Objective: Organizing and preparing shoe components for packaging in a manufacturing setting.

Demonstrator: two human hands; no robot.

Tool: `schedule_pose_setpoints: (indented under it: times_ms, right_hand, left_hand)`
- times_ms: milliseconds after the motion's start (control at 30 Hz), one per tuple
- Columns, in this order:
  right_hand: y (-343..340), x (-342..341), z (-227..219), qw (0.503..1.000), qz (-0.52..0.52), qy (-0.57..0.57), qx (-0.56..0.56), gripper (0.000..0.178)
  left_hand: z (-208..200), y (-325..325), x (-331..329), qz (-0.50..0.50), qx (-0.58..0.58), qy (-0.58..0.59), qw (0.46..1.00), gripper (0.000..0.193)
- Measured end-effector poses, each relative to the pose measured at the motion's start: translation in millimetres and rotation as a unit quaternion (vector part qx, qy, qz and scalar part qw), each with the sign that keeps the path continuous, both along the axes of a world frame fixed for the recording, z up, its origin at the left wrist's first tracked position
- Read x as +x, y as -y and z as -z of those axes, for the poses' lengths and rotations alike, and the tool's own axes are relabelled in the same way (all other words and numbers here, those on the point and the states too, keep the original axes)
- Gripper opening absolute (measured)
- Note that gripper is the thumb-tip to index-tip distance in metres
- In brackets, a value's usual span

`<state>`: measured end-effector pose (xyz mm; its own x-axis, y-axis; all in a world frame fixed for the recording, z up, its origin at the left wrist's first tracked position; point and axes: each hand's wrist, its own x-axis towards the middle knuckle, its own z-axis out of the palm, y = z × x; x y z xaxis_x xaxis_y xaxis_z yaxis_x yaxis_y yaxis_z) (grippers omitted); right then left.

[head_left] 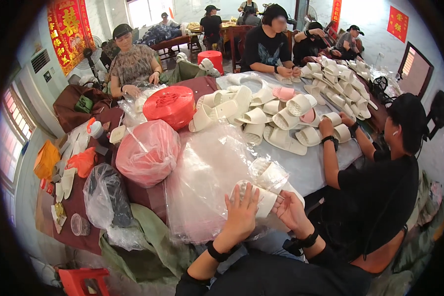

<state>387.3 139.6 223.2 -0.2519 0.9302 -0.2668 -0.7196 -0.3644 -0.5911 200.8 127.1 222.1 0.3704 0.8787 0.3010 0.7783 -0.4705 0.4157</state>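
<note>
to the right of the red roll [168, 107] and nearer the body, with both bare hands at a cream slipper [264, 202], close together but not joined. with left hand [241, 209], laying outstretched, slightly parted fingers over the slipper's left end; with right hand [290, 209], bringing thumb and fingertips to its right end, cannot tell whether clamped on slipper or film. just behind, also on that side of the red roll, a second cream slipper [272, 175] under shiny clear film. next to the red roll, on its near right, a flat spread of clear plastic bags [207, 170]. just in front of the red roll, a round wrapped red bundle [148, 153]; farther forward and left of it, a dark bundle [108, 195] in clear plastic, a green cloth [148, 237] beside it. left of the red roll, an orange-red bag [83, 162] and a yellow bag [47, 160]. right of the red roll, loose cream slippers [283, 135], a pink slipper [283, 93] among them; far right, a co-worker [375, 182] in black, both hands at slippers. beyond the red roll, another person [133, 64] in a patterned top.
</note>
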Motion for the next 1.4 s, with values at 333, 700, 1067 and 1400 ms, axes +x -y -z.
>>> schedule_pose_setpoints:
  times_ms: [333,700,1067,1400]
  right_hand:
    - [3,-20,8,0.970,-0.085,-0.223,-0.039,0.038]
    - [-38,-67,13,0.967,-0.054,-0.247,0.033,0.041]
    - [-31,-85,26,0.960,-0.091,-0.263,-0.020,0.040]
    - [-43,-95,26,0.948,-0.072,-0.307,-0.051,0.038]
  left_hand:
    - [-22,15,8,0.117,0.001,0.011,0.993,0.059]
    - [-21,42,-9,0.320,-0.022,0.057,0.946,0.055]
    - [60,3,-57,-0.076,-0.345,0.631,0.690,0.090]
    - [102,15,-51,0.002,-0.551,0.606,0.574,0.038]
